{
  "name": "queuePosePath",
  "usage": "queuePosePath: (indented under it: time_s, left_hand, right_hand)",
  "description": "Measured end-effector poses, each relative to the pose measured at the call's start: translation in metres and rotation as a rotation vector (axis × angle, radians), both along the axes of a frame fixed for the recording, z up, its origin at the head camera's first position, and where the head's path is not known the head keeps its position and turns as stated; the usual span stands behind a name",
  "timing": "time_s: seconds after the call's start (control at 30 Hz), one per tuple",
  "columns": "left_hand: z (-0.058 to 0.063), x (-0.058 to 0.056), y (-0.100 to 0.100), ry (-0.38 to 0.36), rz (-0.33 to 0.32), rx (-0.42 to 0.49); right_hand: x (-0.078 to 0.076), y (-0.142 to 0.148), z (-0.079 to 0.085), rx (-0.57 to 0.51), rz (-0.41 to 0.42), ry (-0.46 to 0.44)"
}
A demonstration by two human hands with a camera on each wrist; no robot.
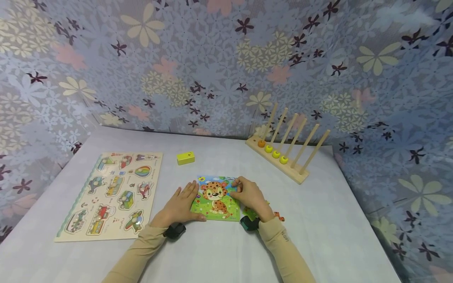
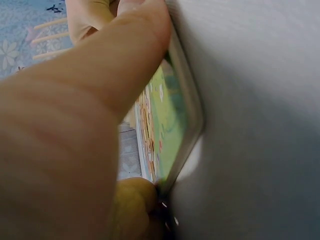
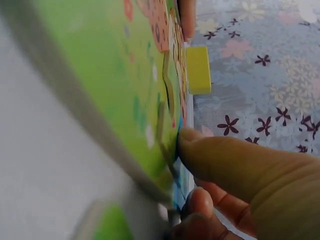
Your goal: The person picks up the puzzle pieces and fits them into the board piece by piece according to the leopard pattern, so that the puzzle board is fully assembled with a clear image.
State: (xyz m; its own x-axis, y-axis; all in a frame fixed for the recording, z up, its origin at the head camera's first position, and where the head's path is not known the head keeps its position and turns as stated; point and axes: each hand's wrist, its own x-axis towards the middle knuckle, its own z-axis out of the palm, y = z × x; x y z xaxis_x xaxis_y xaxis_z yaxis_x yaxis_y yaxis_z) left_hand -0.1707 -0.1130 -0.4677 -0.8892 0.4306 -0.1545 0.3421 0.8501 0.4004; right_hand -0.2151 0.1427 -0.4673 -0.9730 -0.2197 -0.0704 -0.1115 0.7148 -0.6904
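Observation:
A square leopard jigsaw puzzle [image 1: 216,193] lies flat on the table between both hands. My left hand [image 1: 179,205] rests along its left side, fingers extended, with the thumb at the lower left corner. At the puzzle's right side, my right hand [image 1: 250,195] pinches a blue puzzle piece [image 3: 178,150] between thumb and curled fingers, mostly hidden by them. In the right wrist view, raised piece edges show beside that thumb. Loose puzzle pieces [image 1: 278,216], green and orange-spotted, lie partly under the right wrist.
A wooden vehicle puzzle board [image 1: 116,196] lies at the left. A yellow block [image 1: 185,158] sits beyond the leopard puzzle. At the back right stands a wooden peg rack [image 1: 277,159] with tall rods and several orange and yellow beads. A flowered curtain [image 1: 212,70] hangs behind the table.

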Motion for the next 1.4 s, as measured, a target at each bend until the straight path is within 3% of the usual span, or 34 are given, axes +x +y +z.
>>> queuePosePath:
  time_s: [0.27, 0.6, 0.93, 1.13, 1.23, 1.4]
  left_hand:
    - [0.0, 0.001, -0.001, -0.005, -0.005, -0.015]
    - [0.002, 0.0, 0.0, -0.006, 0.004, -0.001]
    - [0.003, 0.0, 0.0, -0.002, -0.007, -0.002]
    - [0.003, -0.002, -0.001, 0.02, -0.006, 0.001]
    - [0.002, -0.002, -0.001, 0.018, -0.003, 0.006]
    - [0.001, 0.0, -0.001, 0.004, -0.001, 0.009]
  right_hand:
    - [0.004, -0.008, -0.002, 0.066, -0.065, 0.049]
    - [-0.002, -0.012, -0.013, 0.101, -0.163, 0.124]
    - [-0.002, -0.008, -0.015, 0.058, -0.138, 0.111]
    - [-0.003, -0.01, -0.015, 0.101, -0.128, 0.185]
    - [-0.005, -0.006, -0.015, 0.043, -0.122, 0.17]
    - [-0.009, 0.013, -0.012, -0.284, -0.112, -0.017]
